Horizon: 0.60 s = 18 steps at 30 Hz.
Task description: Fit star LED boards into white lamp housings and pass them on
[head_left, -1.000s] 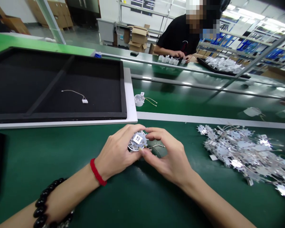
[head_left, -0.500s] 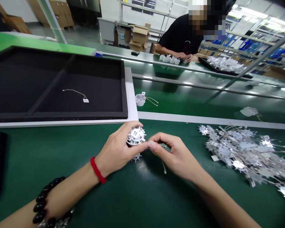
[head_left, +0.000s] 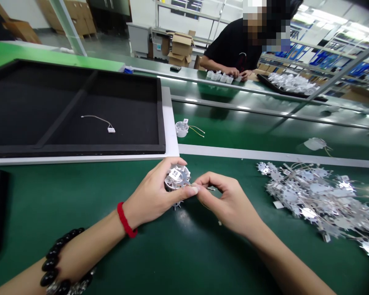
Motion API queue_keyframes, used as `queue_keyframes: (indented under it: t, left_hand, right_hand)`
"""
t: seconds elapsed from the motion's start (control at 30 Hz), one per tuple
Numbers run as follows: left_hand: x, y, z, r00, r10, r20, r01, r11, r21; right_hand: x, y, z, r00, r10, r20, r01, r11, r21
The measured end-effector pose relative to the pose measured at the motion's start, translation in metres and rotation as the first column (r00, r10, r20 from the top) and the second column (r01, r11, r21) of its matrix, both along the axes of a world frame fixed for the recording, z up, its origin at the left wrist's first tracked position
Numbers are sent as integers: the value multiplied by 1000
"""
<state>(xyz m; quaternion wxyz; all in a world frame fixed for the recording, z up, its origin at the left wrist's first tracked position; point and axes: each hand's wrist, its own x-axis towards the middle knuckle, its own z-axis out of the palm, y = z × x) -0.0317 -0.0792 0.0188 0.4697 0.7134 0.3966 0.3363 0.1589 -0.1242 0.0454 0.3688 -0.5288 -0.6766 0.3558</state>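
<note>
My left hand (head_left: 155, 190) is wrapped round a round white housing (head_left: 177, 177) with a silver spiked disc and a small square label on top. Just beneath that hand, the spiked edge of another disc (head_left: 177, 205) shows on the green table. Pinched between the thumb and fingertips of my right hand (head_left: 221, 198) are thin wires coming from the housing's right side. Both hands' fingertips touch or nearly touch there. A pile of silver spiked discs with wires (head_left: 320, 196) lies to the right.
A black tray (head_left: 126, 110) holding one small wired part (head_left: 111, 130) is at the left. Beyond my hands stands another white housing (head_left: 181, 128). On the belt lies a white piece (head_left: 315, 143). Across the table, a person (head_left: 233, 45) handles white parts.
The disc in the housing has turned and tilted slightly. My right hand has moved slightly right, with the wires still pinched. The white piece on the belt has shifted left.
</note>
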Motion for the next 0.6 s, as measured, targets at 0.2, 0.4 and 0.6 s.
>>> queue_keyframes:
  t: [0.2, 0.4, 0.6]
  left_hand:
    - [0, 2, 1, 999, -16, 40, 18, 999, -46]
    - [-1, 3, 0, 996, -69, 58, 76, 990, -121]
    - [-4, 2, -2, 994, -82, 73, 86, 995, -59]
  right_hand:
    - [0, -2, -3, 988, -60, 141, 26, 972, 233]
    - [5, -2, -11, 944, -119, 307, -104, 776, 622]
    - [5, -2, -12, 940, -76, 334, -134, 816, 562]
